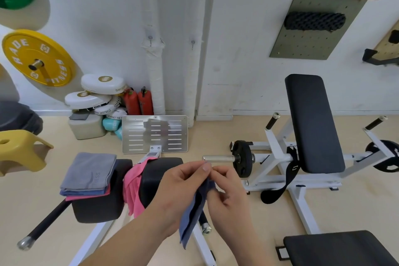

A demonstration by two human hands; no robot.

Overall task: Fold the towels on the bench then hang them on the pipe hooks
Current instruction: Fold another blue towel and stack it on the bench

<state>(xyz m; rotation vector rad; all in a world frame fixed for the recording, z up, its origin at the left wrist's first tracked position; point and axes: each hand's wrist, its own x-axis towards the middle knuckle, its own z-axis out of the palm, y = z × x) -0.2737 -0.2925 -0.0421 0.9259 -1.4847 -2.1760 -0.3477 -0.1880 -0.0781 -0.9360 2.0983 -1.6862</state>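
Dark blue soft cloth towel (193, 214) hangs limp, top edge pinched by fingers (191, 170) of left hand (180, 183) and right hand (229, 187).

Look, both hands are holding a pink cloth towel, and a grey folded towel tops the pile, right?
No: in the head view the left hand and right hand are holding a dark blue cloth towel, not pink. The grey folded towel does top the pile.

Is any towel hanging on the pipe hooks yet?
No: both pipe hooks are bare, and the left hand and right hand pinch the blue towel.
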